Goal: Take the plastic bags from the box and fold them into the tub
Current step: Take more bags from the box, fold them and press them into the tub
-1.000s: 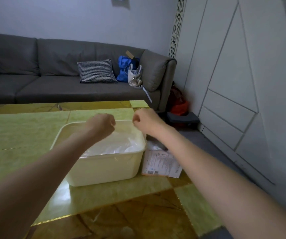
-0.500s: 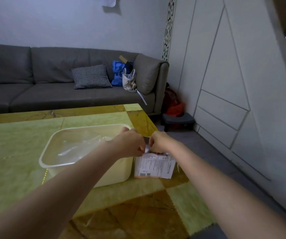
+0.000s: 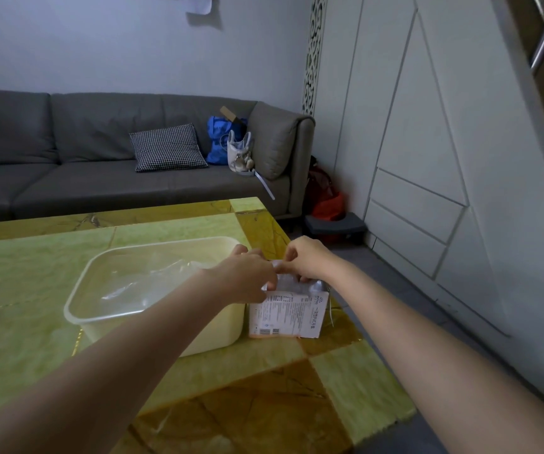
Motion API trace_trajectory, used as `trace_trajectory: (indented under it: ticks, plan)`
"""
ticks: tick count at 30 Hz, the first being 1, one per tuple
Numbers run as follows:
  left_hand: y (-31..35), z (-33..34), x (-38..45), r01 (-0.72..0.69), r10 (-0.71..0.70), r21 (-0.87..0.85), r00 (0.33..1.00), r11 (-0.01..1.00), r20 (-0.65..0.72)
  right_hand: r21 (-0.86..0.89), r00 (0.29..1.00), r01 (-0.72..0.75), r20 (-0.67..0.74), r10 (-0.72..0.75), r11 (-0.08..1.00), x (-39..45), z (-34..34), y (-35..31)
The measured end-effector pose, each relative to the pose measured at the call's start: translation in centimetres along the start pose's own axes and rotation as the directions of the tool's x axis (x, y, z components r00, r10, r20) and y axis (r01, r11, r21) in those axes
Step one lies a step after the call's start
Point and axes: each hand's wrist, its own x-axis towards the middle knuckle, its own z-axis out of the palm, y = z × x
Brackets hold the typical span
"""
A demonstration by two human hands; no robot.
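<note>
A small white printed box stands on the table just right of a cream plastic tub. Clear plastic bags lie crumpled inside the tub. Both hands meet over the box's open top. My left hand and my right hand each pinch the clear plastic bag that sticks up out of the box. The fingertips are partly hidden behind the knuckles.
The green and gold marble-pattern table ends just right of the box. Beyond it stands a grey sofa with a checked cushion and bags. White panelled cabinets line the right wall.
Both hands have moved from above the tub to the box's top and taken hold of the plastic there. The camera has turned a little to the right.
</note>
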Motion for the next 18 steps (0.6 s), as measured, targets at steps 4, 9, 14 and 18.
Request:
trace_trajectory:
  ticks: [4,9,14,18]
  plan:
    - [0.3,-0.2,0.1,-0.008,0.009,-0.004,0.999,1.000,0.044,0.003,0.986,-0.007,-0.168,0.007,1.000,0.4,-0.3,0.4]
    - [0.6,-0.5,0.4,0.008,-0.007,-0.003,0.994,1.000,0.107,0.089,0.921,0.067,-0.387,-0.027,0.994,0.6,-2.7,-0.5]
    - [0.4,-0.4,-0.1,0.031,-0.029,-0.025,0.997,0.999,0.078,-0.177,0.995,-0.077,-0.074,0.065,0.981,-0.2,-1.0,-0.2]
    - [0.1,-0.7,-0.3,0.033,-0.031,-0.063,0.999,0.997,0.031,0.025,0.925,-0.037,-0.379,0.044,0.999,0.3,-0.6,0.2]
